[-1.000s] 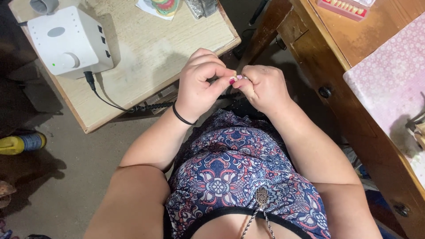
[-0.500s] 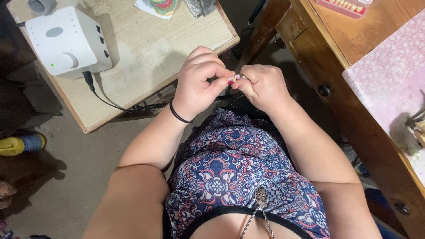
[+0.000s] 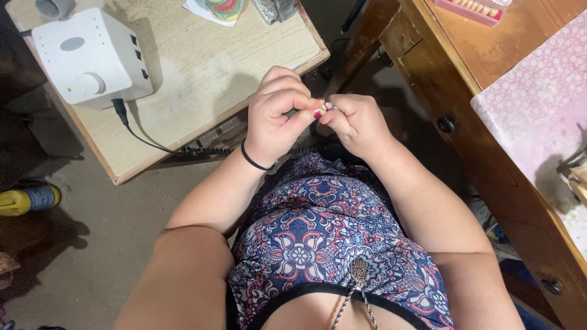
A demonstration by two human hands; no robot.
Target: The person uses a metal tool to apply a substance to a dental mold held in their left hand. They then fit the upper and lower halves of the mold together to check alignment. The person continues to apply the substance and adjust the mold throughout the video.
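Observation:
My left hand (image 3: 278,110) and my right hand (image 3: 358,122) meet in front of my chest, fingers curled and fingertips touching. Between the fingertips is a small pale object (image 3: 318,105), mostly hidden; I cannot tell what it is. My left thumb and forefinger pinch it, and my right fingertips press against it from the other side. A black band circles my left wrist. Both hands hover over my lap, just off the corner of the light wooden side table (image 3: 202,73).
A white box-shaped machine (image 3: 88,58) with a knob and a black cable (image 3: 131,128) sits on the side table. A dark wooden desk (image 3: 483,91) with a pink patterned mat (image 3: 538,104) is at right. A yellow bottle (image 3: 27,200) lies on the floor at left.
Both hands stay together at the same spot; only small finger movements show. The view has shifted slightly.

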